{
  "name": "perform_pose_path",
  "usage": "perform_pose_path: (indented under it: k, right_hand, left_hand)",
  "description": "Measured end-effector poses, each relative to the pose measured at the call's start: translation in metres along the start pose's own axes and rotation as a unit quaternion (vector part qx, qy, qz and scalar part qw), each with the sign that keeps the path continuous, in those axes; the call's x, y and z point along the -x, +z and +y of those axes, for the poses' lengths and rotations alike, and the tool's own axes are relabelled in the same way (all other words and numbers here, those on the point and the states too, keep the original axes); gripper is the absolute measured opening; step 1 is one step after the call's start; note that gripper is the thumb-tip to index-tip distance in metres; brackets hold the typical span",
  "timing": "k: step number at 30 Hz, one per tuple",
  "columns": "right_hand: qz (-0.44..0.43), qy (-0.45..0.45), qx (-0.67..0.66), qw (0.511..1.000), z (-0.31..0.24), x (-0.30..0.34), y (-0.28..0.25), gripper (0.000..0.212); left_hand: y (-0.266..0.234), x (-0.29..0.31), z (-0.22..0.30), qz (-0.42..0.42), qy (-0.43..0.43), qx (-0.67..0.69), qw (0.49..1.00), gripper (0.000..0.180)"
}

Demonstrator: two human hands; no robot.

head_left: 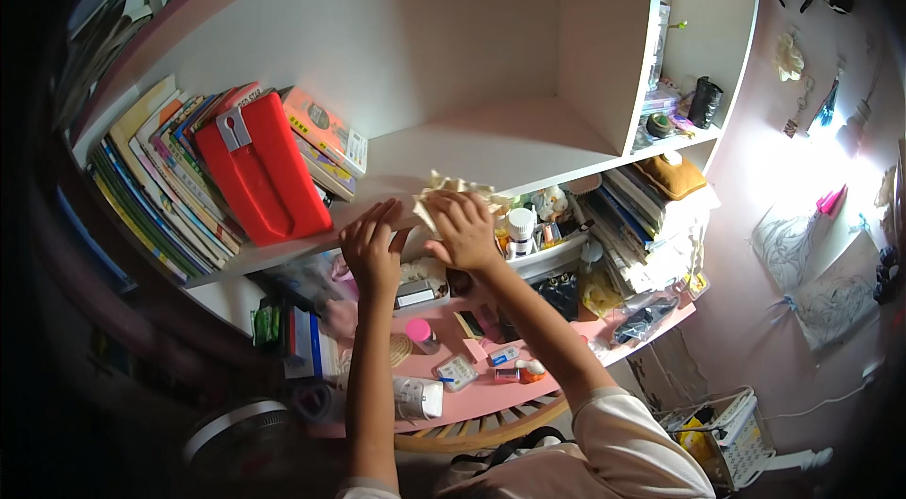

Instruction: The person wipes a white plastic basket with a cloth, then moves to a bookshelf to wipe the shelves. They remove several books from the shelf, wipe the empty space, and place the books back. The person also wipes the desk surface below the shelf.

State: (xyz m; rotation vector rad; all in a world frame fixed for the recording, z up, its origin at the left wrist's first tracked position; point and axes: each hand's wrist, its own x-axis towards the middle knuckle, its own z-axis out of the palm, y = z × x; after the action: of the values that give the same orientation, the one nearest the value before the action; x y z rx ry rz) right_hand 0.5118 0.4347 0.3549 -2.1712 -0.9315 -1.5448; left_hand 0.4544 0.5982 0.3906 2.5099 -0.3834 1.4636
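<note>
My right hand (464, 230) presses a crumpled cream cloth (453, 192) onto the front edge of a white shelf (491, 145). Flat on the same edge, just left of the cloth, lies my left hand (371, 249), its fingers spread and nothing in it. Leaning books (165, 183) and a red folder (264, 169) fill the left end of this shelf. The stretch of shelf behind the cloth is bare.
A pink desk (491, 386) below holds small bottles, boxes and a white tube. Stacked books with a brown pouch (670, 176) stand at right. A white jar (521, 227) sits under the shelf. A wire basket (727, 433) is on the floor at lower right.
</note>
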Motion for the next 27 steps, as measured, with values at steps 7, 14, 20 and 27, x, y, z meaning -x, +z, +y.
perform_pose_path:
  k: [7, 14, 20, 27]
  right_hand:
    - [0.038, 0.155, 0.076, 0.984, 0.124, 0.023, -0.072, 0.021]
    - [-0.125, 0.214, -0.002, 0.969, 0.159, -0.007, -0.121, 0.028]
    - [-0.376, 0.171, -0.029, 0.91, 0.22, -0.042, -0.096, 0.042]
    - [-0.481, 0.346, -0.083, 0.801, 0.203, -0.104, -0.06, 0.039]
  left_hand:
    - [-0.003, 0.0, 0.002, 0.012, -0.007, 0.031, 0.999, 0.039]
    - [-0.002, 0.001, -0.002, 0.013, -0.003, 0.024, 1.0, 0.043]
    - [0.006, -0.001, 0.003, 0.013, 0.007, 0.036, 0.999, 0.042]
    - [-0.001, 0.006, -0.01, 0.005, 0.008, 0.007, 1.0, 0.035]
